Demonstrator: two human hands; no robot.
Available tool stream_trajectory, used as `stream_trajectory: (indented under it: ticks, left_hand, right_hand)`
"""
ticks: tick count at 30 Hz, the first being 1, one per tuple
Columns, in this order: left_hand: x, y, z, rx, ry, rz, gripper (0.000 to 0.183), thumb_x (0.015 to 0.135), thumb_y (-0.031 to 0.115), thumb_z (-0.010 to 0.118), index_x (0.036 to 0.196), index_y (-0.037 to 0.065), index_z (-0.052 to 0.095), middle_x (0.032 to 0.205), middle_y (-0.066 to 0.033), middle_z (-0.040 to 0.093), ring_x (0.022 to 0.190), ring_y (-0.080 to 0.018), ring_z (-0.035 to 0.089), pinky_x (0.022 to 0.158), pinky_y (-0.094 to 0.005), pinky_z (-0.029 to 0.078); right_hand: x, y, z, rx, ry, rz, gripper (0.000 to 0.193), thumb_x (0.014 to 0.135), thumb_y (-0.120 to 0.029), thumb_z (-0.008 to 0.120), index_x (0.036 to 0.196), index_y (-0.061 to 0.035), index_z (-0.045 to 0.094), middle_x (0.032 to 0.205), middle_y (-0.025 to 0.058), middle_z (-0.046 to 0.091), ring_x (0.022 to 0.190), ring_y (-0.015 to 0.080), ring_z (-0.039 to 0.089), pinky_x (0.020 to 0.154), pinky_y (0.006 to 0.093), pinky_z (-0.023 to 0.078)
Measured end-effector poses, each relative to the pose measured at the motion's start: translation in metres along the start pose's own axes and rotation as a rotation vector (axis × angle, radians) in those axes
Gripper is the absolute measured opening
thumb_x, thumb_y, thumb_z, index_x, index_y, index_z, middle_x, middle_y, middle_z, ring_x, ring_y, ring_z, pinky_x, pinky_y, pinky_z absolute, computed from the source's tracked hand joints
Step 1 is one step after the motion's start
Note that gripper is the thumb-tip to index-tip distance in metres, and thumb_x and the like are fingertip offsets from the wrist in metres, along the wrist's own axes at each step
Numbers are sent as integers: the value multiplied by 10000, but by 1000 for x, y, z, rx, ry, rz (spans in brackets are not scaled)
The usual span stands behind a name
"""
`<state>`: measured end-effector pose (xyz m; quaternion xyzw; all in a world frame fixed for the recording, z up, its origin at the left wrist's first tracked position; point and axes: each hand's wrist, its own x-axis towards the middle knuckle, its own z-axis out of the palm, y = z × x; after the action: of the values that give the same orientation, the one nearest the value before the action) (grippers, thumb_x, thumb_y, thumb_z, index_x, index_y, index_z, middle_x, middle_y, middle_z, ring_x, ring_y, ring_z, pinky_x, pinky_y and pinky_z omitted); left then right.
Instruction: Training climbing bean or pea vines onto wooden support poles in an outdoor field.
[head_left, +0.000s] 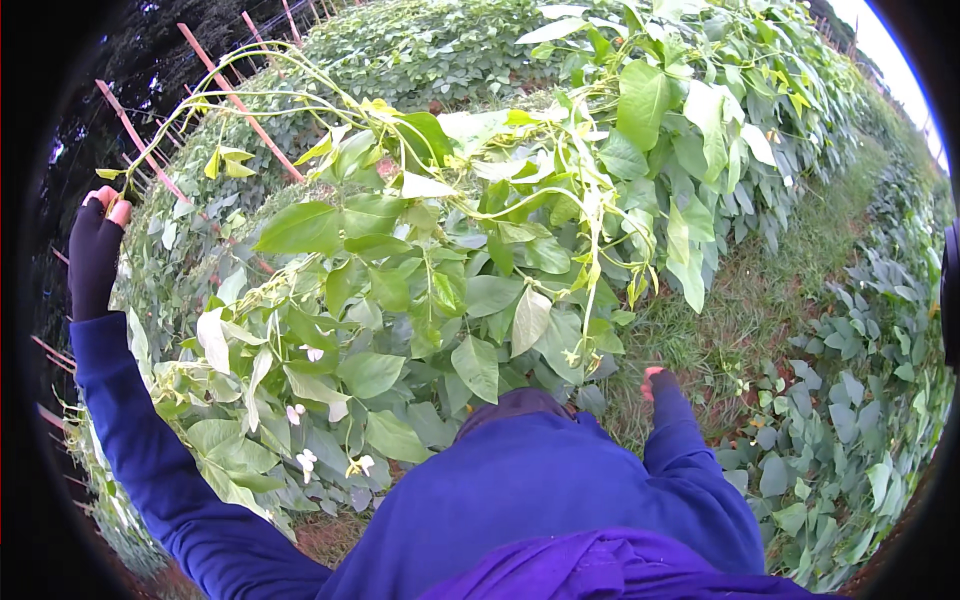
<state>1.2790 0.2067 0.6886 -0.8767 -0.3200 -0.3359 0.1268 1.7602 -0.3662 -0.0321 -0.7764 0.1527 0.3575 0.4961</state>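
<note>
My left hand [98,240], in a dark fingerless glove, is raised at the far left. Its bare fingertips pinch the thin end of a long climbing bean vine [300,97], which arches back to the leafy plant. My right hand [653,384] is low at the right of the plant, over the grassy strip. Its few visible fingertips look curled in, and the sleeve and glove hide the rest. Between my arms stands a dense bean plant [375,375] with broad green leaves, tangled stems and pale flowers [306,463].
Reddish stakes [240,102] lean along the left behind the vines. Beyond the near plant, more leafy rows [420,45] spread. A grassy path [760,300] runs at the right, bordered by low leafy plants [850,410]. Purple cloth [600,565] lies at the lower edge.
</note>
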Motion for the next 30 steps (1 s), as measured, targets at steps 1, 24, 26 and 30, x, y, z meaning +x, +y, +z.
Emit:
stream_trajectory:
  ticks: [1, 24, 26, 30]
  left_hand:
    - [-3, -2, 8, -24, 90, -9, 340, 862, 205, 617, 1115, -18, 581, 982, -79, 635, 920, -163, 586, 838, -306, 445]
    - [-5, 56, 38, 673, 307, 220, 194, 745, 175, 634, 931, 121, 622, 956, -56, 581, 878, -241, 584, 710, -313, 468]
    - [-18, 72, 28, 708, 342, 232, 237, 747, 151, 635, 983, 134, 639, 961, -55, 582, 879, -235, 582, 721, -324, 470]
    - [-36, 51, 21, 625, 404, 240, 337, 830, 97, 615, 1164, 132, 634, 882, -67, 601, 790, -230, 587, 714, -333, 475]
  right_hand:
    - [-6, -2, 4, -11, -4, -6, 102, 806, -177, 581, 885, -135, 630, 735, 100, 621, 582, 267, 630, 477, 388, 506]
    - [57, 162, -20, -897, -436, 25, 204, 898, -230, 498, 861, -78, 629, 692, 154, 650, 574, 277, 632, 490, 407, 497]
    - [20, 119, 11, -725, -310, 316, 151, 877, -203, 521, 834, -106, 628, 647, 135, 628, 551, 265, 627, 462, 403, 478]
    - [4, 101, 31, -402, -270, 373, 156, 796, -260, 611, 781, -106, 634, 751, 144, 649, 645, 302, 646, 569, 422, 538]
